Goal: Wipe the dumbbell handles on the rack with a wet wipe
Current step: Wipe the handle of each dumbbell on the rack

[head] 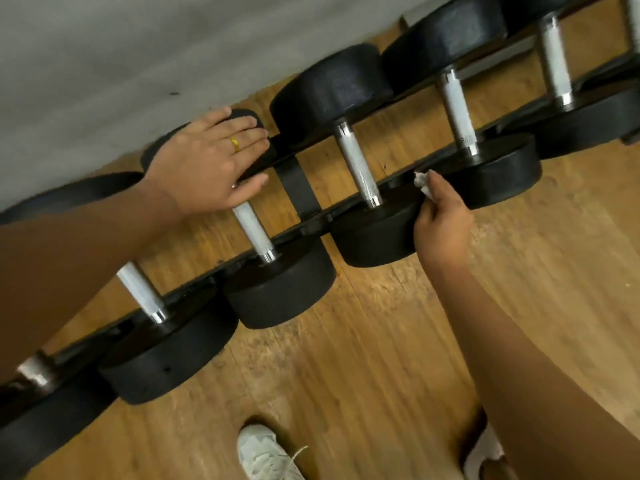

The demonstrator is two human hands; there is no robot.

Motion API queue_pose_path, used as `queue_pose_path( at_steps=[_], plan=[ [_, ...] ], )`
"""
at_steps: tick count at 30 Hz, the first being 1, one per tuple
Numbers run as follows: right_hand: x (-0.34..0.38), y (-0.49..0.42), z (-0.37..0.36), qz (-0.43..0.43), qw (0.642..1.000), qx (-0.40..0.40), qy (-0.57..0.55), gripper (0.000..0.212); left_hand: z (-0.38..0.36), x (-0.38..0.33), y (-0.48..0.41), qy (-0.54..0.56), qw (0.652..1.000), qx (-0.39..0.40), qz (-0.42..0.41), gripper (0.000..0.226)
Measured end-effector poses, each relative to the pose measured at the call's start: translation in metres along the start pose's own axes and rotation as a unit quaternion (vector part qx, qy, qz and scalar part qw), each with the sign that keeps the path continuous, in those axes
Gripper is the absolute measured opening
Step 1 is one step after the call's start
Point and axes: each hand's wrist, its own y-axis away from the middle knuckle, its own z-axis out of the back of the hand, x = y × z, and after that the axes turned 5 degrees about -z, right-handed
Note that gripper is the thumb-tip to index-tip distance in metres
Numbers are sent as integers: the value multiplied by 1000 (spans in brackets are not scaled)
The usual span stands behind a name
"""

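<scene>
Fingers (214, 117) of L hand (207, 161) lie straight & a bit spread, flat on far black rubber head (250, 116) of one dumbbell, gripping nothing. Thumb rests by top end of that dumbbell's knurled silver handle (251, 230). Thin gold ring (235, 144) on one finger. L forearm comes in from left edge & covers part of the row.

Row, L to R: black metal rack (311, 219) runs diagonally, low at left, high at right, w/ round black dumbbells laid across its two rails, handles bridging the gap. Far left is a blurred silver handle (34, 372), close under the forearm. Next comes second silver handle (142, 292), its near head on the front rail. Then the one under L hand. Right of it, flat black cross-brace (298, 188) joins the rails. Then fourth silver handle (356, 164), untouched.

Just right of that dumbbell's near head, R hand (443, 223) has fingers curled, pinching small crumpled white wet wipe (423, 183) betw. thumb & fingertips. Wipe sticks out above the hand at the front rail, betw. two near heads, clear of every handle; can't tell if it touches the rail.

Further right are fifth silver handle (455, 109) & sixth silver handle (554, 64).

Behind the rack is grey wall (104, 46), under it wood-plank floor (381, 341). At bottom, white lace-up sneaker (266, 455), plus part of another shoe (485, 452) beside R forearm.
</scene>
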Motion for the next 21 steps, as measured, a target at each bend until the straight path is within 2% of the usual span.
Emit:
queue_pose_path(
  at_steps=[4,14,19,21],
  plan=[
    [-1,-1,-1,-3,999,-16,-28,41,2,1,-4,-19,1000,10,-2,61],
    [-15,7,-16,43,993,-84,-69,42,-1,-2,-3,-25,999,20,24,61],
    [-35,6,-8,105,990,-65,-69,40,1,-4,-5,-26,999,38,28,71],
    [-46,1,-5,103,990,-68,-74,39,0,-4,-5,-35,999,33,26,72]
  ],
)
